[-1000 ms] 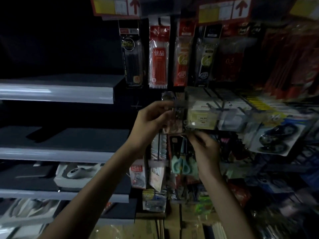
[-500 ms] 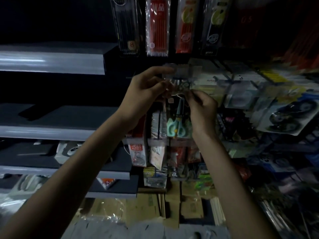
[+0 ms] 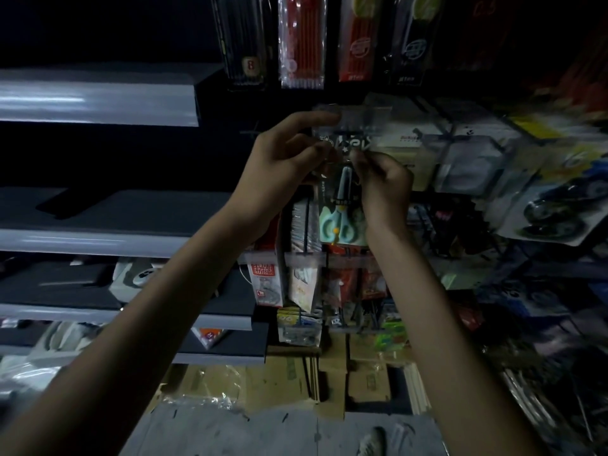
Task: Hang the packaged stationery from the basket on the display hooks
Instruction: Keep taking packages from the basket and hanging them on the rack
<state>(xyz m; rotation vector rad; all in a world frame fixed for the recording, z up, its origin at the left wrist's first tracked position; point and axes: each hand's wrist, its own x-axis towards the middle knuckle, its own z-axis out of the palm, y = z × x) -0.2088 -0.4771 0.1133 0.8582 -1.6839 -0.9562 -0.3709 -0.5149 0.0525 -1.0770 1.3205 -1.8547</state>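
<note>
A clear pack of mint-green scissors point(image 3: 342, 205) hangs upright between my hands in front of the display rack. My left hand point(image 3: 283, 162) pinches its top left edge, forefinger stretched along the clear header. My right hand point(image 3: 383, 179) pinches the pack's upper right side. The header sits at a hook's clear label tag point(image 3: 353, 115). The hook itself is hidden behind the pack, and no basket is in view.
Pen packs point(image 3: 301, 41) hang in a row above. White boxed packs point(image 3: 460, 156) and tape packs point(image 3: 552, 205) fill hooks to the right. Grey shelves point(image 3: 98, 106) run along the left. More packs point(image 3: 266, 281) hang below; flattened cardboard point(image 3: 329, 380) lies on the floor.
My view has tilted downward, so the rack sits higher in the frame. Both hands have stayed on the scissors pack, raised toward the hook's label tag.
</note>
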